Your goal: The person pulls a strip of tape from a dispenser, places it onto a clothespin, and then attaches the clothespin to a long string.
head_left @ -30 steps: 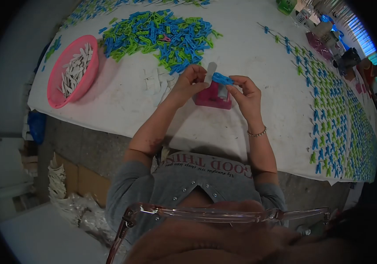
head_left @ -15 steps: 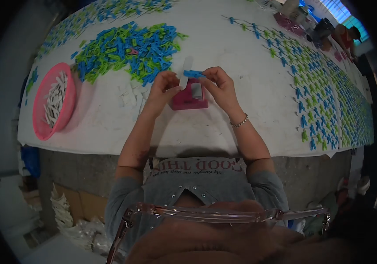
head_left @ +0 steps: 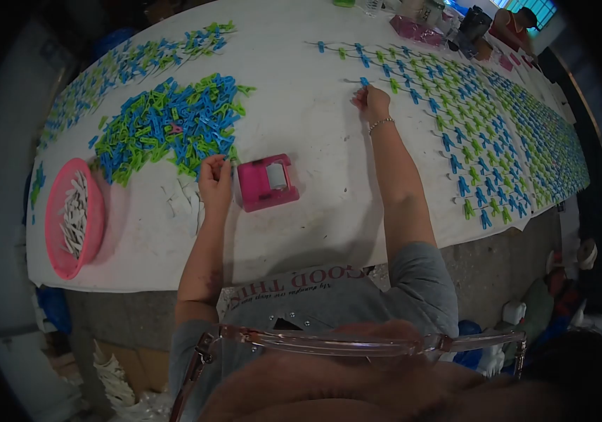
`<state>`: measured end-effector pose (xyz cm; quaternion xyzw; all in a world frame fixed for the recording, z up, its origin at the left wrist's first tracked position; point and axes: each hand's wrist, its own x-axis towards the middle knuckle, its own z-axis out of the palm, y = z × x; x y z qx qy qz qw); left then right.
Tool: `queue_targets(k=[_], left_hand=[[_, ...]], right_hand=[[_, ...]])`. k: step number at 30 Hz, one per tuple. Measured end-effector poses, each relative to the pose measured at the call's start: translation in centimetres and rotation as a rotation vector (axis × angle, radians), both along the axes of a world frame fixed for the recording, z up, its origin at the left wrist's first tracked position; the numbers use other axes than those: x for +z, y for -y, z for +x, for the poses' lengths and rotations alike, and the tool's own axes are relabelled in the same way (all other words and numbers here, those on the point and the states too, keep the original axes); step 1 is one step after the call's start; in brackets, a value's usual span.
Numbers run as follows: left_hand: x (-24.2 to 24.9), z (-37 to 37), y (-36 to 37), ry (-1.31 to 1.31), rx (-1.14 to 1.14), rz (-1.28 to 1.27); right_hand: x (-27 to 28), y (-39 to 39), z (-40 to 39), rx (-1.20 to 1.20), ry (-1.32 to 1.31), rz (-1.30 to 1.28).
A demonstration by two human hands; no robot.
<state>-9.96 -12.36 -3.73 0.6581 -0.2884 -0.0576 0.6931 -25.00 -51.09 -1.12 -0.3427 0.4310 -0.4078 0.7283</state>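
Note:
My right hand (head_left: 373, 104) is stretched forward to the left edge of the rows of clips (head_left: 487, 158), its fingers pinched on a blue clothespin (head_left: 365, 82). A thin strip sticks out to the left of that clothespin. My left hand (head_left: 215, 181) is closed at the lower right edge of a heap of loose blue and green clothespins (head_left: 167, 126); what its fingertips hold, if anything, is hidden. Just right of my left hand stands a pink holder (head_left: 248, 186) with a greyish roll (head_left: 277, 176) in it.
A pink bowl (head_left: 97, 235) of white strips (head_left: 74, 214) stands at the left on the white-covered table (head_left: 301, 239). More clips (head_left: 132, 63) lie at the far left. Bottles and a dark jug (head_left: 475, 23) stand at the back, where another person (head_left: 512, 29) sits.
My hands have parted: the right has carried the blue clothespin forward and right to the rows. My left has moved down and left to the heap's edge, without the white strip.

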Motion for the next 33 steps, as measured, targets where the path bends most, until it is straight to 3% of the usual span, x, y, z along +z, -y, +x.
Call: queue_targets(k=[8, 24, 26, 27, 29, 33], left_hand=[[0.1, -0.3, 0.0, -0.011, 0.001, -0.05], [-0.2, -0.2, -0.3, 0.008, -0.038, -0.057], [-0.3, -0.1, -0.3, 0.011, -0.032, -0.055], [-0.2, -0.1, -0.3, 0.003, -0.031, -0.052], [-0.3, -0.3, -0.3, -0.015, -0.028, -0.046], [-0.6, -0.1, -0.4, 0.012, -0.022, -0.052]], right_hand=[[0.7, 3.3, 1.6, -0.168, 0.042, 0.045], [0.4, 3.9, 1.2, -0.169, 0.003, 0.048], [0.0, 3.0, -0.1, -0.129, -0.398, -0.388], [-0.3, 2.6, -1.0, -0.127, -0.401, -0.387], [-1.3, 1.6, -2.9, -0.132, -0.976, -0.995], [-3.1, 0.4, -4.7, -0.229, -1.184, -1.139]])
